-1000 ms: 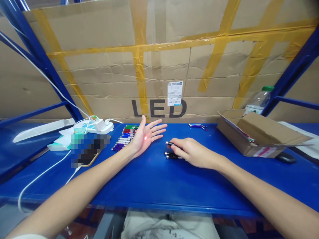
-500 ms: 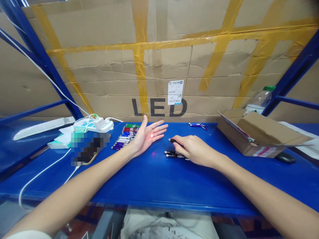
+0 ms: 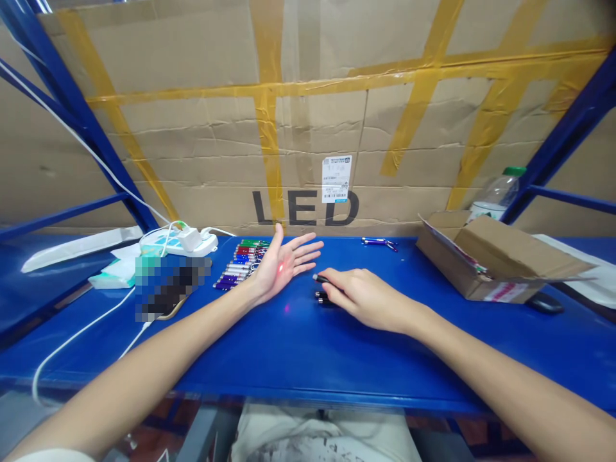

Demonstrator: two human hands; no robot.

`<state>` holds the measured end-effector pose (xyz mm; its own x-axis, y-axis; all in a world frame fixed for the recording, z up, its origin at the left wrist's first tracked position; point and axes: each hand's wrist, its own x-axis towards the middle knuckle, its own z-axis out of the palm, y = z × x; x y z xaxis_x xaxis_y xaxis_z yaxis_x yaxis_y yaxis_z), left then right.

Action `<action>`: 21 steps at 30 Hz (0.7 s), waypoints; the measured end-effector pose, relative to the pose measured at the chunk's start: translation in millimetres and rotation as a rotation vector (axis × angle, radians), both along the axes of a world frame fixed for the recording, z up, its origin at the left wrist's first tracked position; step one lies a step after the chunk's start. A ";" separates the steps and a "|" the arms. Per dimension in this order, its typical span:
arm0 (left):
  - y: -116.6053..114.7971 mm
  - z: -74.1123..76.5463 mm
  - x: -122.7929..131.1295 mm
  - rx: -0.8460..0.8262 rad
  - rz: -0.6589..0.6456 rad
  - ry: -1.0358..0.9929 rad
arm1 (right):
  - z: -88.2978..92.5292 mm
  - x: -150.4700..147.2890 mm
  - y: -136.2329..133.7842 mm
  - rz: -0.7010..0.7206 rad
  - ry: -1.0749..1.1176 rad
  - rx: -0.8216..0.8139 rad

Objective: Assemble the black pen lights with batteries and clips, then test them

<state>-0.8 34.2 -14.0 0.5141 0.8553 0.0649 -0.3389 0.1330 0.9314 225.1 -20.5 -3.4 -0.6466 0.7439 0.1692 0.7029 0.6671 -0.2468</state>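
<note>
My left hand (image 3: 283, 266) is open, palm turned to the right, fingers and thumb spread, holding nothing. A red light spot shines on its palm, and a fainter one lies on the blue table below. Pinched in my right hand (image 3: 368, 295) is a black laser pointer (image 3: 321, 278), its tip aimed at the left palm. Under the right hand lie black laser pointers (image 3: 321, 298), mostly covered by the fingers. Just left of my left hand is a row of several laser pointers (image 3: 235, 276) in green, red, blue, silver and purple, with small clips.
A blue laser pointer (image 3: 378, 242) lies at the table's back. On the right stand an open cardboard box (image 3: 500, 292), a dark mouse (image 3: 546, 303) and a plastic bottle (image 3: 498, 196). A phone (image 3: 176, 292), a power strip (image 3: 206, 244) and white cables are on the left.
My right hand has moved slightly left and nearer to me with the black laser pointer, covering more of those below. The red spot has slid from the finger bases to mid-palm.
</note>
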 end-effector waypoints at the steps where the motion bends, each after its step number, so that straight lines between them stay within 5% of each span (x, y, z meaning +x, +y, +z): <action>1: -0.4 0.4 0.1 0.000 0.006 -0.003 | -0.2 0.6 0.6 -0.042 -0.009 0.013; 3: -0.8 1.3 0.3 -0.003 0.017 -0.005 | -0.2 1.8 1.5 -0.087 -0.035 0.017; 8: -0.9 2.6 0.5 -0.005 0.004 0.009 | 0.8 0.9 -0.8 0.064 0.040 -0.041; 13: -1.0 2.6 -0.3 0.008 0.013 -0.001 | -2.1 6.0 2.6 -0.035 0.133 -0.014; 21: -2.0 4.5 -1.0 0.011 0.011 0.002 | -4.3 8.5 3.4 0.051 0.098 -0.020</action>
<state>-1.8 32.2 -9.5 0.5045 0.8603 0.0733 -0.3389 0.1192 0.9332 233.6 -17.1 -7.7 -0.6651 0.7139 0.2190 0.6398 0.6960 -0.3259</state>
